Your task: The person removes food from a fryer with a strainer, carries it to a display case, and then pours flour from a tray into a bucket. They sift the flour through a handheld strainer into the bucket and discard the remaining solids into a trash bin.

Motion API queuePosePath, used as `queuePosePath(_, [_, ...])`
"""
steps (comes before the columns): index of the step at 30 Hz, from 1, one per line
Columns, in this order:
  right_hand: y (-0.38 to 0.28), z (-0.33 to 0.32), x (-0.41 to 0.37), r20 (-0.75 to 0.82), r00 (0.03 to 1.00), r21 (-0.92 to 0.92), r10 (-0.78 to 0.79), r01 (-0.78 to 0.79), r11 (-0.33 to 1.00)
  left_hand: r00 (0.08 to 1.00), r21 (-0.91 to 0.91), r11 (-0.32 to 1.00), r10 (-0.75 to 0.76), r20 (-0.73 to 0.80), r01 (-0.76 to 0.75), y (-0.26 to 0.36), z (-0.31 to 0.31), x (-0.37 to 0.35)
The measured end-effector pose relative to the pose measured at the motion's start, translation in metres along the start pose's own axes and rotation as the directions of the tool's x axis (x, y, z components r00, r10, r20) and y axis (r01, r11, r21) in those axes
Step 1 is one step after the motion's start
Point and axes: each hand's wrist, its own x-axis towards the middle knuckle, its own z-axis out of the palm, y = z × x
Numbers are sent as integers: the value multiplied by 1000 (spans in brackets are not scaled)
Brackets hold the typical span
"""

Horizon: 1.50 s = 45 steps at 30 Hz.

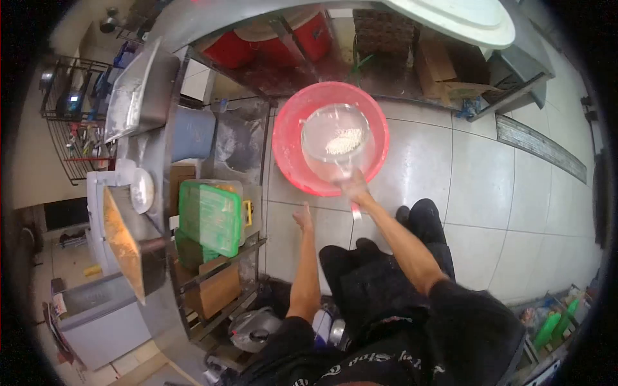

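Observation:
A round mesh sieve (315, 132) is over a red plastic basin (286, 157) on the tiled floor. White grainy material (344, 141) lies in the sieve, towards its right side. My right hand (353, 186) is closed around the sieve's handle at the basin's near rim; the handle's red and white end sticks out below the hand. My left hand (302, 217) is held in the air below and left of the basin, touching nothing, with its fingers apart. Beneath the sieve, the inside of the basin is partly hidden.
To the left, a metal table holds a metal tray (129, 96), a white bowl (142, 190) and a tray of orange-brown material (122, 238). A green-lidded box (209, 219) sits on a shelf below. Cardboard boxes (441, 67) and red containers (283, 45) stand beyond the basin.

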Motion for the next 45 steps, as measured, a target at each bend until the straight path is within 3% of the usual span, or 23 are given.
queuePosePath(3, [-67, 9, 23, -34, 984, -153, 174, -177, 972, 999, -68, 998, 15, -44, -18, -87, -51, -35])
queuePosePath(5, [-137, -22, 0, 183, 936, -272, 299, -244, 931, 994, -244, 964, -111, -17, 104, -80, -121, -97])
queuePosePath(6, [-145, -34, -15, 168, 937, -262, 305, -256, 930, 979, -321, 925, -193, 67, 204, -48, -160, -154])
queuePosePath(7, [-147, -46, -33, 148, 972, -259, 184, -142, 956, 990, -208, 970, -135, -30, 126, -116, -168, -138])
queuePosePath(8, [-150, -61, -49, 124, 991, -259, 52, -18, 966, 945, -266, 907, -311, 98, 326, -80, -205, -184])
queuePosePath(9, [-158, -82, -65, 97, 994, -253, 41, -15, 967, 988, -413, 899, -118, 102, 150, -120, -216, -184])
queuePosePath(10, [-168, -92, -84, 135, 991, -171, -18, 41, 984, 997, -134, 990, 45, 60, -37, -134, -240, -190])
queuePosePath(11, [-182, -98, -100, 163, 983, -80, -80, 94, 992, 982, 96, 989, -123, 142, 110, -151, -258, -185])
queuePosePath(12, [-236, -117, -132, 168, 986, -14, -3, 6, 1000, 879, 531, 718, 249, 406, -449, -153, -282, -190])
queuePosePath(13, [-294, -141, -164, 176, 982, 56, 64, -75, 996, 566, 577, 232, 650, 507, -783, -186, -278, -177])
queuePosePath(14, [-308, -158, -182, 134, 990, 85, 44, -56, 995, 715, 521, 498, 386, 583, -694, -220, -299, -166])
queuePosePath(15, [-315, -188, -195, 74, 991, 91, 115, -122, 988, 730, 516, 556, 275, 625, -652, -205, -303, -171])
queuePosePath(19, [-311, -274, -236, -195, 928, 141, 317, -293, 946, 629, 501, 471, 159, 761, -726, -127, -284, -157])
queuePosePath(24, [-228, -388, -263, -550, 812, 94, 195, -172, 981, 479, 386, 355, 226, 848, -852, 20, -156, -126])
queuePosePath(28, [-167, -489, -302, -771, 637, -125, -11, -134, 983, 435, 214, 524, 345, 832, -825, 185, 15, -160])
queuePosePath(29, [-238, -504, -319, -756, 541, 313, 369, -197, 929, 433, 160, 587, 360, 826, -794, 223, 55, -183])
queuePosePath(32, [-185, -571, -335, -854, 421, 255, 306, -173, 951, 408, -46, 734, 427, 807, -677, 342, 169, -294])
queuePosePath(33, [-203, -587, -337, -864, 323, 330, 387, -217, 919, 490, -172, 824, 474, 732, -540, 368, 196, -354])
queuePosePath(36, [-152, -656, -339, -858, 288, 422, 426, -79, 903, 83, -300, 565, 553, 829, -769, 428, 280, -447])
queuePosePath(38, [-135, -672, -338, -822, 316, 511, 473, 44, 859, 25, -289, 542, 498, 867, -789, 448, 316, -489])
queuePosePath(40, [-129, -691, -328, -860, 193, 502, 473, 146, 853, -42, -345, 567, 478, 877, -748, 466, 349, -537])
queuePosePath(44, [-110, -757, -300, -843, 116, 534, 525, 57, 844, -194, -420, 574, 414, 889, -703, 497, 438, -603])
queuePosePath(45, [-102, -776, -293, -810, 67, 584, 583, -4, 812, -138, -414, 625, 441, 887, -662, 489, 483, -602])
